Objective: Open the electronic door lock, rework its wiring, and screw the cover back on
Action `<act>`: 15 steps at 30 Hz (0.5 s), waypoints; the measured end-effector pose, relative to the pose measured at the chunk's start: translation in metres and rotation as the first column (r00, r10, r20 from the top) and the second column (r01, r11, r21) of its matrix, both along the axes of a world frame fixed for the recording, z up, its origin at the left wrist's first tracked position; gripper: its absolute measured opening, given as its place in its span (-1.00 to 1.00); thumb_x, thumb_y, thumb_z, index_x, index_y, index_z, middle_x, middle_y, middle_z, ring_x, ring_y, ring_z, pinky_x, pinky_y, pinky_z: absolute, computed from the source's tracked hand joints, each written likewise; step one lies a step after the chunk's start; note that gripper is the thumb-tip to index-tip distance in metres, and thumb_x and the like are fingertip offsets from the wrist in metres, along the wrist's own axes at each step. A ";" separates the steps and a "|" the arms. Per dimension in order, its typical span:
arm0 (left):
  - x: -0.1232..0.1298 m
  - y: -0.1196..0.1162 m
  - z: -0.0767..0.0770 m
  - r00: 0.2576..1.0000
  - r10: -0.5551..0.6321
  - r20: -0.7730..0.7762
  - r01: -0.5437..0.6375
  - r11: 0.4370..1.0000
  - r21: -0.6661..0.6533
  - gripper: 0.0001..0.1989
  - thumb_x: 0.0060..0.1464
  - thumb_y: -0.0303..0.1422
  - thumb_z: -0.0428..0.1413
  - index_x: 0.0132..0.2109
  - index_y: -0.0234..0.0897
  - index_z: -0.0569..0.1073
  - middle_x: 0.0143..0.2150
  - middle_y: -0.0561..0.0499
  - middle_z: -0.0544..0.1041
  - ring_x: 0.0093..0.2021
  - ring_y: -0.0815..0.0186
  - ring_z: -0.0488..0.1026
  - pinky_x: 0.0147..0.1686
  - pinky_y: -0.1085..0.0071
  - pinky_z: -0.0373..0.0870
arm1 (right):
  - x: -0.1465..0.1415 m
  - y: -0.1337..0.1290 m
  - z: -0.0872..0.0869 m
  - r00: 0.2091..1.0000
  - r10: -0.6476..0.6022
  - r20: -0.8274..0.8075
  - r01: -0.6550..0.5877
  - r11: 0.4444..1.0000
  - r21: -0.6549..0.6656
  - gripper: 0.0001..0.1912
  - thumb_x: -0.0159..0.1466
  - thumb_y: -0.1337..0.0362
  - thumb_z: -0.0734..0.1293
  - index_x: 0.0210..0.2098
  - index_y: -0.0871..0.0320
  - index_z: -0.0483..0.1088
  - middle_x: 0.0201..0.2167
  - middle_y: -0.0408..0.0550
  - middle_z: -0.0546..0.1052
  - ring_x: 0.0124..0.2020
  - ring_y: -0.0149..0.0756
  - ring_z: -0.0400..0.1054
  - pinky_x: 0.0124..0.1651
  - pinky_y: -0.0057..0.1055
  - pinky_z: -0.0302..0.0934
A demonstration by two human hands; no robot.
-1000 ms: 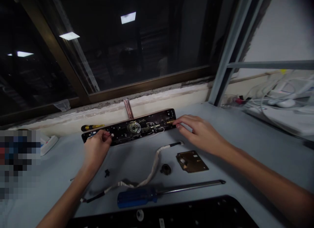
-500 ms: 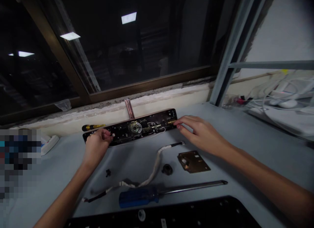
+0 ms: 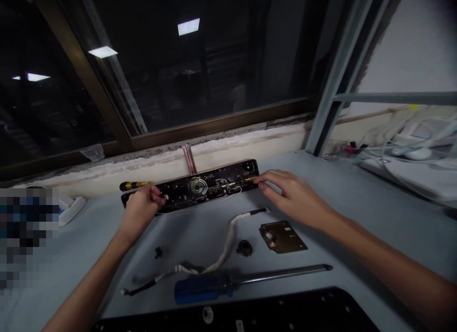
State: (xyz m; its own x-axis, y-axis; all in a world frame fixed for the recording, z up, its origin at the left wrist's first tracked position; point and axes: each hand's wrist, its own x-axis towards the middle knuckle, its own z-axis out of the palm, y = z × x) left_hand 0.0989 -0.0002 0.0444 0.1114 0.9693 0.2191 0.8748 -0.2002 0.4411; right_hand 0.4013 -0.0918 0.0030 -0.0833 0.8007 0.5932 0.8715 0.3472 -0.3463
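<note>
A long black housing panel with a round metal mechanism and thin white wires lies toward the window. My left hand is over its left end, fingers pinched beside a small white connector; whether they grip it is unclear. At the opposite end, thumb and forefinger of my right hand close on a small brass-coloured part set in the panel. Nearer me lie a white sleeved cable, a brown metal plate, a round dark ring and a blue-handled screwdriver.
A larger black panel fills the front edge. Small black pieces lie to the left. Behind the long panel are a yellow-and-black screwdriver and a copper-coloured tube. A metal rack post and tangled white cables stand right.
The view has shifted very slightly. Both hands keep nearly the same place and grip on the long panel.
</note>
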 end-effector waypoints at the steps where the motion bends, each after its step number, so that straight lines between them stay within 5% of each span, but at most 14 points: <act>1: 0.001 -0.001 0.001 1.000 0.004 0.003 -0.004 1.000 0.002 -0.89 -0.23 -0.34 0.05 -0.45 -0.21 0.26 -0.55 0.10 0.45 -0.47 0.29 0.41 -0.44 0.47 0.20 | 0.000 0.000 0.000 1.000 -0.002 -0.003 0.002 1.000 -0.001 -0.80 0.24 0.31 0.10 -0.31 0.15 0.34 -0.32 -0.05 0.48 -0.29 -0.28 0.33 -0.32 -0.35 0.20; 15: -0.001 0.000 0.000 0.998 0.016 0.061 -0.017 1.000 0.007 -0.85 -0.26 -0.30 0.07 -0.47 -0.21 0.24 -0.60 0.14 0.39 -0.53 0.33 0.34 -0.50 0.47 0.15 | -0.001 -0.002 0.001 1.000 -0.006 -0.002 0.006 1.000 0.000 -0.81 0.23 0.31 0.10 -0.31 0.13 0.33 -0.32 -0.05 0.48 -0.29 -0.26 0.34 -0.29 -0.32 0.21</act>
State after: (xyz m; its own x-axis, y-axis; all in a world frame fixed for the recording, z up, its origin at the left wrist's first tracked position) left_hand 0.0980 -0.0005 0.0444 0.0816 0.9692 0.2325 0.8495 -0.1896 0.4923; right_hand 0.4000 -0.0934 0.0045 -0.0773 0.8010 0.5936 0.8730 0.3420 -0.3477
